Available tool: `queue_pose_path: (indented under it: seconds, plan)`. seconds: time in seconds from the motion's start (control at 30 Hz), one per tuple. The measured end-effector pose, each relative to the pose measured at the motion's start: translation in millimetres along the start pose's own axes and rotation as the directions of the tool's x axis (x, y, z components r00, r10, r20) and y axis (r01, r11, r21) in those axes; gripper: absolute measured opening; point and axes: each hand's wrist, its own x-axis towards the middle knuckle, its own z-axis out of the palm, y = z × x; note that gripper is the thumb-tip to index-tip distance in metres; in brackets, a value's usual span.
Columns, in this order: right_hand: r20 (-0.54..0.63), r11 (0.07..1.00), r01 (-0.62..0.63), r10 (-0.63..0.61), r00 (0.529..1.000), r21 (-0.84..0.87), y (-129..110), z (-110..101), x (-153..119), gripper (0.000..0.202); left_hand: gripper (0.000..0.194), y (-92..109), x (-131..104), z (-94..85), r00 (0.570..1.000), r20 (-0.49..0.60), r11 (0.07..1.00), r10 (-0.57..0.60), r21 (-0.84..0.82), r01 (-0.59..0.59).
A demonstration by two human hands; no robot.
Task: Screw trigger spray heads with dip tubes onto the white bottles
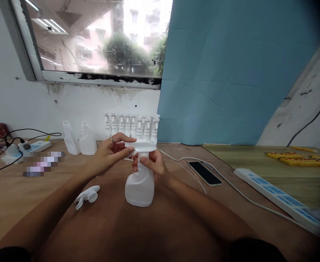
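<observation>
In front of me a white spray bottle (pixel 139 189) stands upright on the table, with a white trigger sprayer head (pixel 145 146) on its neck. My left hand (pixel 115 151), wearing a ring, pinches the left end of that head between thumb and fingers. The bottle's neck is wrapped by my right hand (pixel 156 165), its thumb across the front just under the head. Whether the head is screwed on or only resting there, I cannot tell. A second trigger sprayer head (pixel 90 195) lies loose on the table to the left, below my left forearm.
Two headless white bottles (pixel 88 140) stand by the wall, left of several bottles with sprayer heads (pixel 127 123). At right lie a phone (pixel 205 173), a white cable (pixel 231 187) and a power strip (pixel 277 196). Another power strip (pixel 37 147) sits at left.
</observation>
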Motion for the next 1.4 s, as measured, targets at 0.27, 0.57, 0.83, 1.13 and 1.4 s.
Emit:
queue_pose_path:
  seconds: [0.27,0.57,0.83,1.13,1.4]
  plan:
    - [-0.023,0.999,-0.026,0.025,0.999,-0.047,-1,0,2,0.036,0.021,0,-1,-3.1,0.998,0.009,0.997,-0.056,0.047,0.056]
    - [0.085,0.998,-0.043,0.039,0.996,0.044,4,-10,2,0.034,0.024,-1,-1,-5.8,0.998,0.027,0.996,-0.065,0.063,0.063]
    - [0.011,0.999,0.002,-0.001,1.000,-0.052,2,-1,4,0.035,0.027,-3,-1,-4.9,0.996,0.005,0.991,-0.084,0.106,0.083]
    - [0.048,0.978,-0.201,0.203,0.978,-0.048,-9,-4,7,0.034,0.032,-5,4,-13.2,0.997,-0.074,0.981,0.019,0.195,-0.004]
    - [0.082,0.935,-0.307,0.325,0.942,-0.176,-20,-5,9,0.019,0.029,-5,8,-17.7,0.983,-0.181,0.984,-0.009,0.174,0.041]
